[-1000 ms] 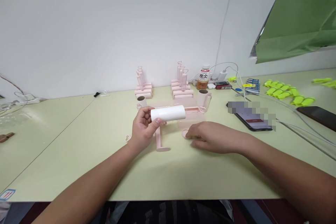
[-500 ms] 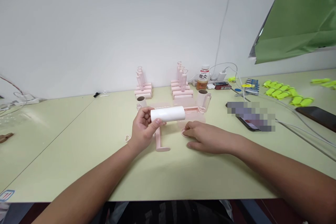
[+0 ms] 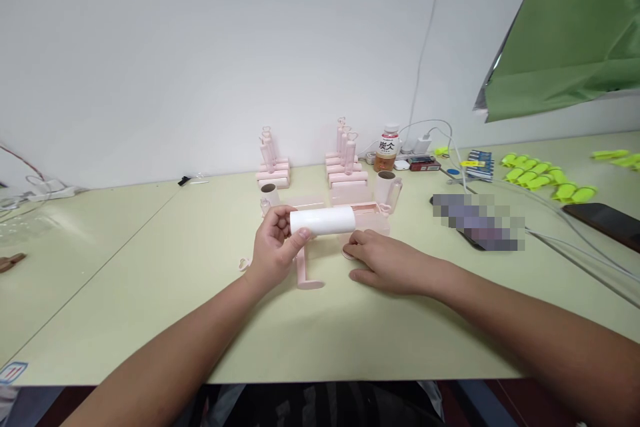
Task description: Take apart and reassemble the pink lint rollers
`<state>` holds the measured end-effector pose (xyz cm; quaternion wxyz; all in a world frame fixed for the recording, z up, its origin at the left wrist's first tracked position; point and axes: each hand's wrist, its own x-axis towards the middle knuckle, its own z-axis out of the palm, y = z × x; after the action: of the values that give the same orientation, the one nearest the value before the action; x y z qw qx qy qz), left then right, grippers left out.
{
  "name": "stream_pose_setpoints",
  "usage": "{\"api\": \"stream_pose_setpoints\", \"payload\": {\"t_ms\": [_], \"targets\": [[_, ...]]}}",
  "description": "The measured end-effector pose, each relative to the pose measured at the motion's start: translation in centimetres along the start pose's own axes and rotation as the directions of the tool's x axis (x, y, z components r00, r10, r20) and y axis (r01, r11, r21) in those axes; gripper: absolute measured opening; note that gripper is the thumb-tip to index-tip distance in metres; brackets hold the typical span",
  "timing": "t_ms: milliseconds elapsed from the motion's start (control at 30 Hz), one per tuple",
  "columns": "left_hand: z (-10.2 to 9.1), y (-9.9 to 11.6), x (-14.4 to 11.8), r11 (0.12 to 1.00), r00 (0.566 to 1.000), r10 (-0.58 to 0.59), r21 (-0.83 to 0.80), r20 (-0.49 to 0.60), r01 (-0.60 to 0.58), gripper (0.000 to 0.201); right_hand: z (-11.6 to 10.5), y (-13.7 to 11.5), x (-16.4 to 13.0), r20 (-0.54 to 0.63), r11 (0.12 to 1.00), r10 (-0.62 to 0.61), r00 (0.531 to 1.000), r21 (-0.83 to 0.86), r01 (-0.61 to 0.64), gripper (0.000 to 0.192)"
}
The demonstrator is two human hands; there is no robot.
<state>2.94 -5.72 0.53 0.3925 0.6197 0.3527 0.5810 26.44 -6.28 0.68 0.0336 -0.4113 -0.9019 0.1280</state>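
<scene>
My left hand [image 3: 273, 243] grips a white lint roller refill [image 3: 323, 221], held level above the table with the thumb in front. Below it, a pink lint roller frame [image 3: 301, 270] with a flat oval end [image 3: 311, 285] is partly covered by the hand and roll. Low over the tabletop, my right hand [image 3: 383, 260] has its fingers bent onto a small pink round piece [image 3: 346, 252], mostly hidden under the fingertips. A small pink loop-shaped part [image 3: 244, 264] lies left of my left wrist.
Behind the hands stand two more rolls [image 3: 270, 195] [image 3: 384, 185] and an open pink case [image 3: 367, 208]. Pink lint roller sets [image 3: 349, 173] line the wall beside a drink bottle [image 3: 387, 149]. A partly blurred phone [image 3: 473, 237], cables and yellow-green pieces [image 3: 537, 175] lie right.
The roll in my left hand has shifted slightly right and down. My right hand has slid a little left, and the round piece at its fingertips with it.
</scene>
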Motion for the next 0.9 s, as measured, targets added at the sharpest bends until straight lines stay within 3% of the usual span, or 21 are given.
{"api": "stream_pose_setpoints", "payload": {"t_ms": [267, 400, 467, 533, 600, 700, 800, 900], "targets": [[0.0, 0.0, 0.0, 1.000, 1.000, -0.016, 0.001, 0.003, 0.016, 0.043, 0.0, -0.2, 0.1, -0.035, 1.000, 0.015, 0.999, -0.001, -0.015, 0.022], [0.1, 0.1, -0.1, 0.997, 0.997, -0.064, -0.046, 0.046, 0.067, 0.044, -0.3, -0.4, 0.1, -0.193, 0.971, 0.098, 0.976, 0.235, -0.051, 0.024], [0.3, 0.1, -0.4, 0.994, 0.990, -0.083, -0.067, 0.114, 0.091, 0.043, -0.3, -0.6, 0.0, -0.289, 0.878, 0.154, 0.945, 0.479, 0.004, 0.030], [0.6, -0.1, -0.9, 0.993, 0.973, -0.086, -0.058, 0.212, 0.100, 0.040, -0.3, -1.0, 0.1, -0.374, 0.720, 0.174, 0.911, 0.679, 0.141, 0.038], [0.9, -0.3, -1.4, 0.997, 0.949, -0.077, -0.006, 0.306, 0.082, 0.039, -0.2, -1.4, 0.0, -0.446, 0.576, 0.171, 0.879, 0.769, 0.278, 0.043], [1.1, -0.3, -1.8, 0.988, 0.920, -0.045, 0.152, 0.389, -0.016, 0.039, -0.1, -1.8, -0.1, -0.490, 0.479, 0.167, 0.856, 0.799, 0.364, 0.040], [0.6, 0.3, -1.4, 0.912, 0.905, -0.041, 0.385, 0.423, -0.139, 0.042, -1.1, -1.0, -0.6, -0.540, 0.516, 0.240, 0.807, 0.775, 0.365, 0.042], [-0.4, 1.0, -0.4, 0.761, 0.908, -0.102, 0.619, 0.407, -0.192, 0.027, -3.3, 1.2, -1.4, -0.586, 0.715, 0.357, 0.727, 0.673, 0.191, 0.045]]}}
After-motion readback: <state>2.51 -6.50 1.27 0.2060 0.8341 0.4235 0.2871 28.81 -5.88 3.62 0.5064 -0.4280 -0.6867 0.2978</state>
